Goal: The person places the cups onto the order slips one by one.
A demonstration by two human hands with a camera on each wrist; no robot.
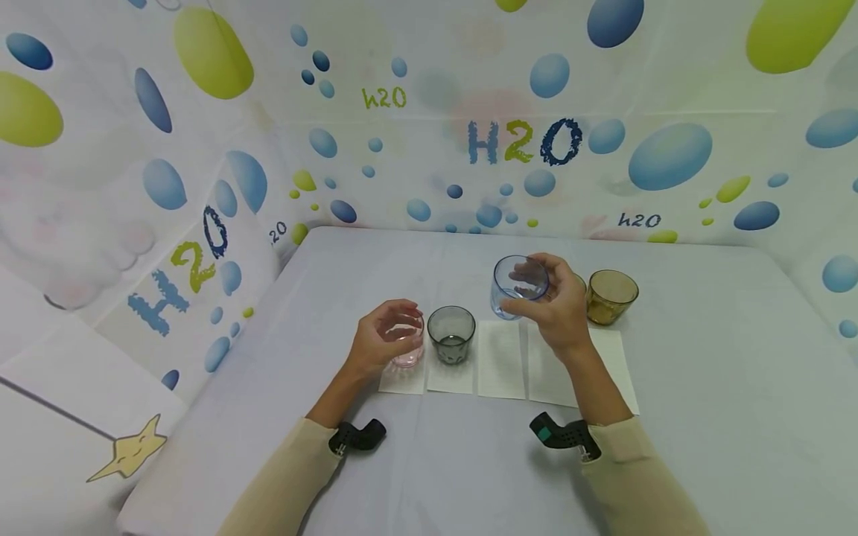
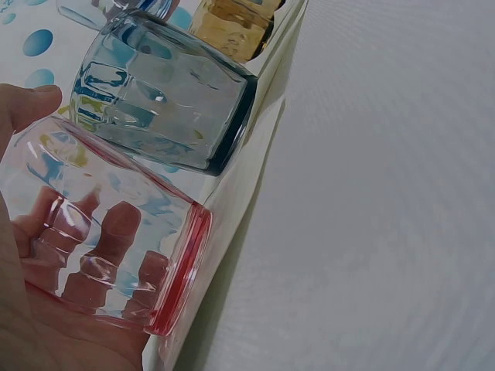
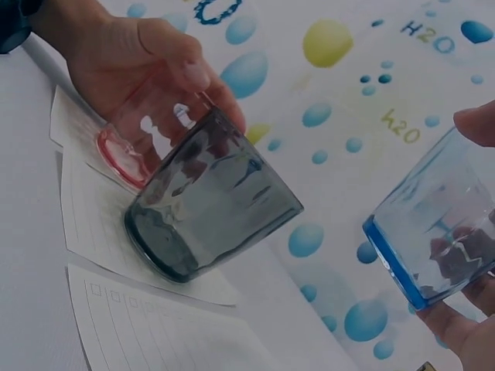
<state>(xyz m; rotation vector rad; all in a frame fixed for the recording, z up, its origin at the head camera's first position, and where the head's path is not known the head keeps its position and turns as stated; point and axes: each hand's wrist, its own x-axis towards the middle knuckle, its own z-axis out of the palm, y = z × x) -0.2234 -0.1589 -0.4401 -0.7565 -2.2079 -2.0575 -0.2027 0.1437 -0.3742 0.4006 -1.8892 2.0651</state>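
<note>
My left hand [image 1: 383,339] curls round a pink glass [image 1: 407,351] standing on a white paper at the left end of the row; the left wrist view shows its fingers behind the pink glass [image 2: 100,239]. Just right of it a grey glass [image 1: 452,335] stands upright on its own paper. In my right hand [image 1: 559,309] a light blue glass [image 1: 504,292] is held between thumb and fingers, raised above the table. The right wrist view shows the blue glass [image 3: 441,224] clear of the grey glass [image 3: 209,205].
An amber glass [image 1: 611,298] stands behind the papers at the right, with another amber rim partly hidden by my right hand. Bare paper [image 1: 500,361] lies between the grey glass and my right forearm. A printed curtain [image 1: 429,171] hangs behind the table [image 1: 469,461].
</note>
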